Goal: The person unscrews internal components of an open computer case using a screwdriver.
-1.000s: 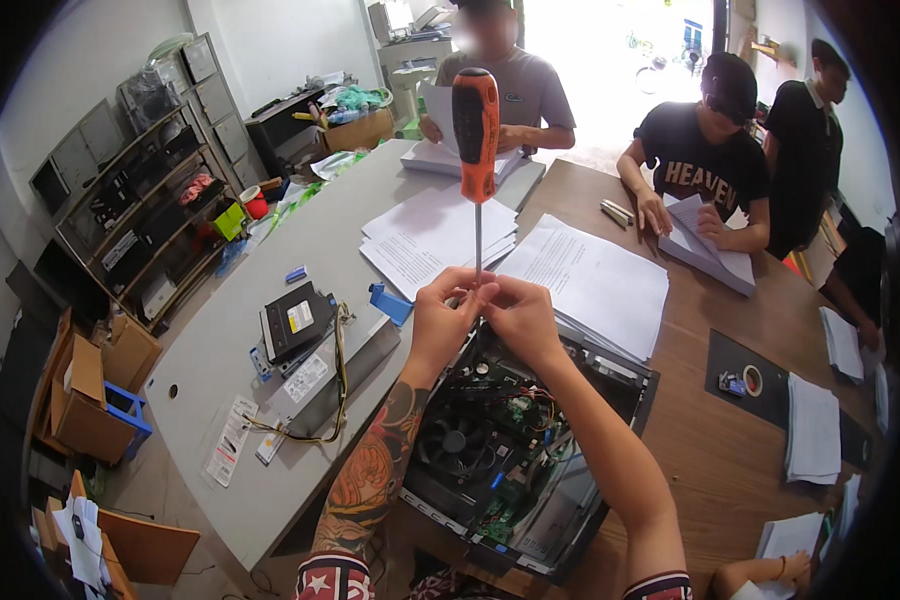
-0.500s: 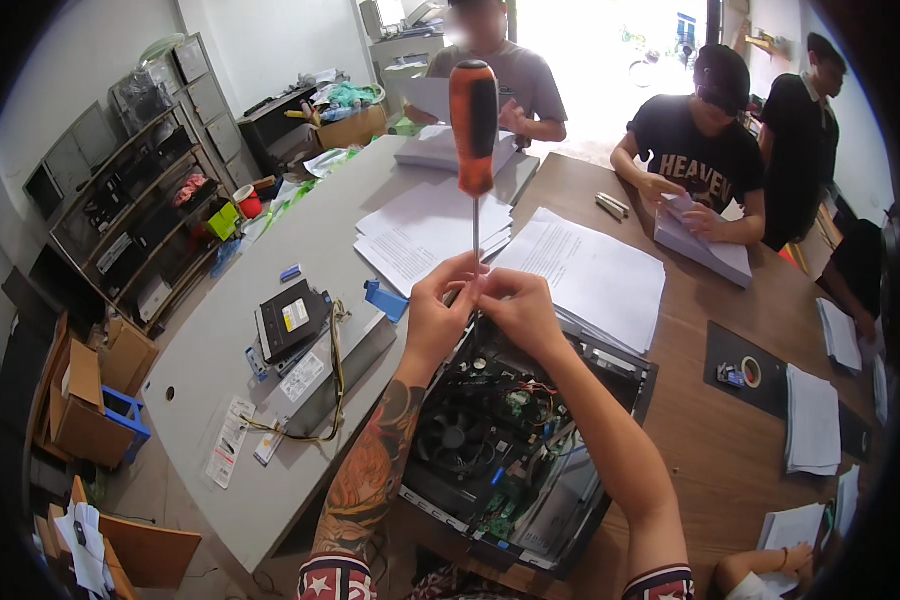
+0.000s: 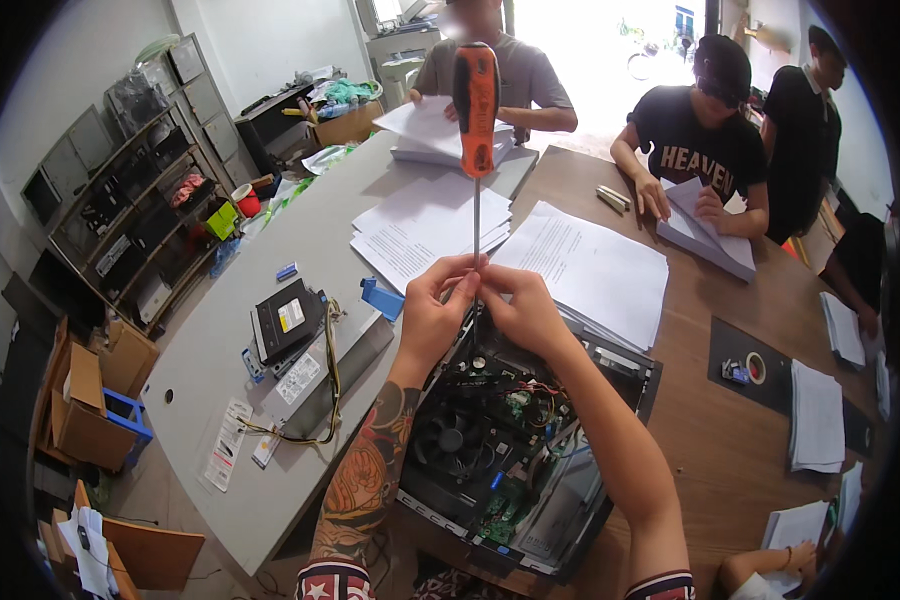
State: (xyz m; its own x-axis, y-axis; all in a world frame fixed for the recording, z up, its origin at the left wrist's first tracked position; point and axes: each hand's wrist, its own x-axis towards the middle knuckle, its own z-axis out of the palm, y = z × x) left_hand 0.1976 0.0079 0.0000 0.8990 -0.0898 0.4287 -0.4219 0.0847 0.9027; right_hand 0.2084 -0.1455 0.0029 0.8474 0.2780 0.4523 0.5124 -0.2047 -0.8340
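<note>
The left hand [image 3: 438, 312] and right hand [image 3: 522, 308] meet at the fingertips, pinching the shaft of an upright orange-and-black screwdriver [image 3: 478, 115] above the far side of an open computer case [image 3: 550, 525]. The case lies by the brown desk's [image 3: 695, 425] left edge; a silver power supply [image 3: 303, 382] rests near the grey desk's [image 3: 205, 370] right edge.

Front center: computer case [image 3: 500, 455], with power supply [image 3: 315, 385] to its left, optical drive [image 3: 292, 318] just left of that. Over case's far edge, screwdriver [image 3: 478, 115] stood between left hand [image 3: 436, 312] and right hand [image 3: 525, 306]. Paper stack [image 3: 590, 270] lay behind; tape roll [image 3: 763, 370] sat on mat [image 3: 722, 345], right.
</note>
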